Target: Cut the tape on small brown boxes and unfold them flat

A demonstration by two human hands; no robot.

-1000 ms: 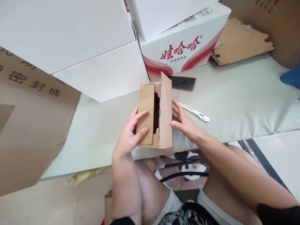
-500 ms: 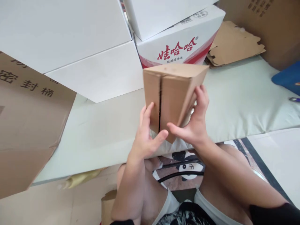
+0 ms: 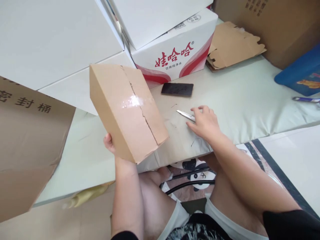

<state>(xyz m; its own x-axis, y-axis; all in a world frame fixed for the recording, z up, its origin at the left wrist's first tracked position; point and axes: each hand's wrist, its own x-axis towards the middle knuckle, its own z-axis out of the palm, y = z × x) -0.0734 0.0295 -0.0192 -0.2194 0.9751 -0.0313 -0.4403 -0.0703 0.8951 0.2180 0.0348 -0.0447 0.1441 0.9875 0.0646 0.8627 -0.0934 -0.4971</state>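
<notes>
My left hand (image 3: 110,144) holds a small brown cardboard box (image 3: 126,108) from below and lifts it, tilted, above the table. Clear tape crosses the box's split top seam. Most of that hand is hidden behind the box. My right hand (image 3: 205,122) rests on the pale green table (image 3: 250,100) with its fingers curled over a white utility knife (image 3: 185,115), whose blade end sticks out to the left. A black phone (image 3: 177,89) lies just beyond the knife.
Large white boxes (image 3: 62,50) and a white carton with red lettering (image 3: 175,55) stand at the back. Flat cardboard (image 3: 232,45) lies at the back right, a big brown sheet (image 3: 27,140) at the left. A blue object (image 3: 300,73) and a pen (image 3: 306,99) sit at the right edge.
The box was held upright in both hands. Now my left hand alone carries it to the left and tilts it, and my right hand has dropped to the knife on the table.
</notes>
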